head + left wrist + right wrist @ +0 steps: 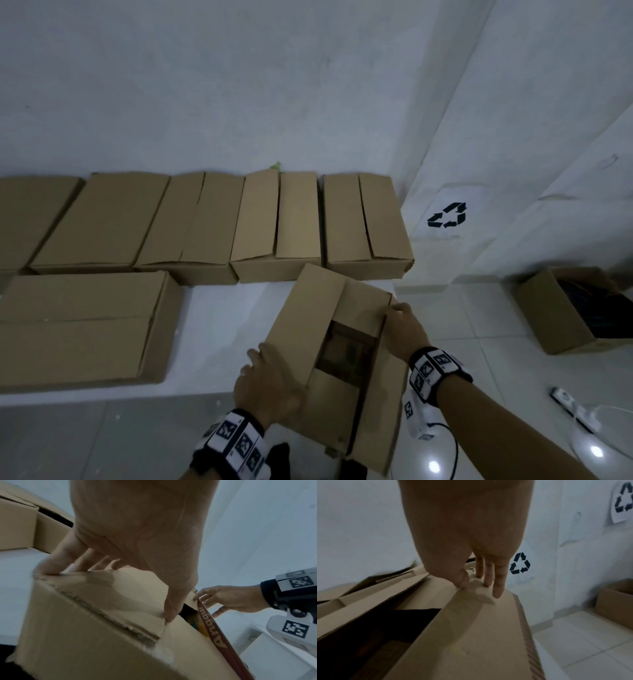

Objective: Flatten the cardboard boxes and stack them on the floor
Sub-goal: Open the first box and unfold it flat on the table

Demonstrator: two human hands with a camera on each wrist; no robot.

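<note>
Where hands hold box: cartons behind.

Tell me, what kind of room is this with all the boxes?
Probably a plain storeroom or recycling corner. Closed cardboard boxes sit in rows on a white table, a recycling sign hangs on the bare white wall, and another open box stands on the tiled floor.

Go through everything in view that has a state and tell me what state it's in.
held box: top flaps partly open, not flattened
left hand: grips the held box's near-left edge
right hand: holds its right flap
row of boxes: flaps closed, unflattened
floor box: open, dark contents
</note>
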